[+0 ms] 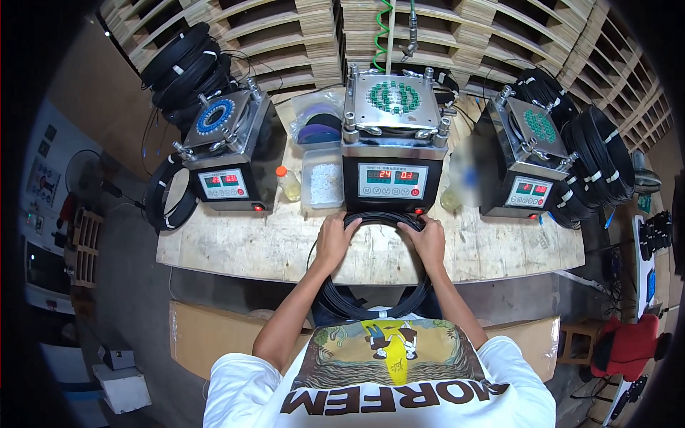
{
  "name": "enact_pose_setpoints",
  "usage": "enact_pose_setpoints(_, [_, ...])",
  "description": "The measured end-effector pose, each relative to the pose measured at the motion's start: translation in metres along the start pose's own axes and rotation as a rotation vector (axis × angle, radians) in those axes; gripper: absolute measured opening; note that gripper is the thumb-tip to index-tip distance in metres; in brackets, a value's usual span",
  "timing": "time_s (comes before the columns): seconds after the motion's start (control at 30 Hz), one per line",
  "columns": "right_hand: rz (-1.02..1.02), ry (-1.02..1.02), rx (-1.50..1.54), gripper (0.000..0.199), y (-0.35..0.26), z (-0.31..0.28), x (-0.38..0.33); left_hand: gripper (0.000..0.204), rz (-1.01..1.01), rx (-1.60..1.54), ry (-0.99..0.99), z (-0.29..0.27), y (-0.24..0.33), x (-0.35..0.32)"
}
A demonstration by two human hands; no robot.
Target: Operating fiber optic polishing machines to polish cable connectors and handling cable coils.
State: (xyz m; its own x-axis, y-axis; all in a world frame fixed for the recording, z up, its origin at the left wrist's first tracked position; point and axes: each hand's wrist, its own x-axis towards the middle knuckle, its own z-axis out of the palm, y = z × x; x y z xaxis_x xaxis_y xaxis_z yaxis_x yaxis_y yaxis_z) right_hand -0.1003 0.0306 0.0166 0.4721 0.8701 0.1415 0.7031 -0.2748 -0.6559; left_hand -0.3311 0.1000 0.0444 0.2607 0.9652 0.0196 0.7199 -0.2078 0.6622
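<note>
A large coil of black cable hangs over the front edge of the wooden table, its far part lying on the tabletop and its near part close to my body. My left hand grips the coil's far left side, thumb pointing inward. On the far right side, my right hand grips the same coil in a mirrored way. A white tie wraps the coil's near part. Just beyond the coil stands the middle machine, a dark box with a lit red display and a metal top plate bearing a ring of green connectors.
Similar machines stand at left and right. Between them are a plastic tub of white scraps, an orange-capped bottle and a clear bottle. More black coils are at both sides. Stacked wooden pallets rise behind.
</note>
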Motion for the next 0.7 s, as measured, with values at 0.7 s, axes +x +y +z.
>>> enact_pose_setpoints(0.7, [-0.361,-0.070,0.126,0.050,-0.062,-0.106,0.322,0.053,0.131,-0.511,-0.375,-0.135,0.092,0.218])
